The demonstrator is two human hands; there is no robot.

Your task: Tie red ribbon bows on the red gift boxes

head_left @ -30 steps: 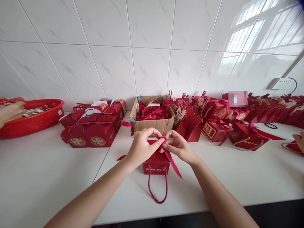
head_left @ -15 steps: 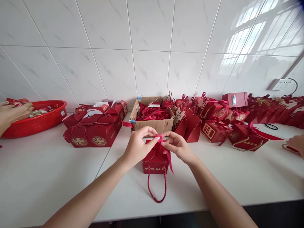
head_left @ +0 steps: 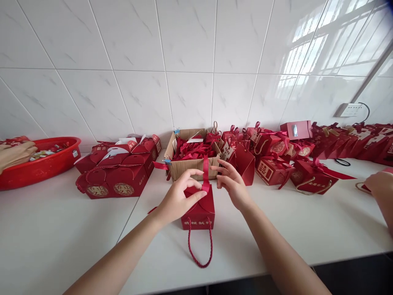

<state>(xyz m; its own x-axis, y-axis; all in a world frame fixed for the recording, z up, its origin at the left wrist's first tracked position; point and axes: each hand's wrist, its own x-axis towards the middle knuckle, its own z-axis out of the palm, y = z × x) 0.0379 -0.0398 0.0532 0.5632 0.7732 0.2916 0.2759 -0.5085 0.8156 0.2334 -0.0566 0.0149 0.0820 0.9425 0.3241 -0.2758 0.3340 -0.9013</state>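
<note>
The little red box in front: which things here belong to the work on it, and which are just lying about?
Belongs:
Red box
Ribbon, at the left hand's fingertips
Carton of ribbons, probably the supply

Seems just lying about:
Black loop
Ribboned box at right
Red basin, near another person's hand

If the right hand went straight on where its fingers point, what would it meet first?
The right hand would probably meet the ribbon first; depth is unclear, so it might be the carton behind.
</note>
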